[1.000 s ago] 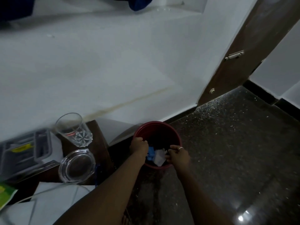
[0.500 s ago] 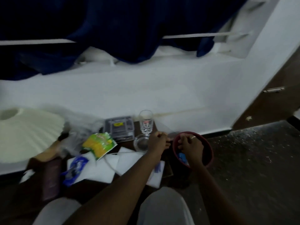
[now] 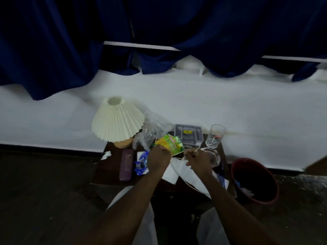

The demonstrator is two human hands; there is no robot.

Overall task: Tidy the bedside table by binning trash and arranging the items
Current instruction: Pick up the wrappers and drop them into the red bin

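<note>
Left hand (image 3: 158, 160) pinches a green snack packet (image 3: 170, 144) while right hand (image 3: 198, 158) curls, grasp unclear, just beside a tall glass (image 3: 215, 137) that a careless sweep could topple.

Lamp (image 3: 117, 121), crumpled plastic (image 3: 152, 131) and glass (image 3: 215, 137) crowd the back of the table (image 3: 111, 174); the red bin (image 3: 261, 202) stands unobstructed.

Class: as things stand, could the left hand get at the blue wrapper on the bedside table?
Probably yes: the blue wrapper lies uncovered just beside the left hand, nothing between them, though that hand seems busy at the green packet.
</note>
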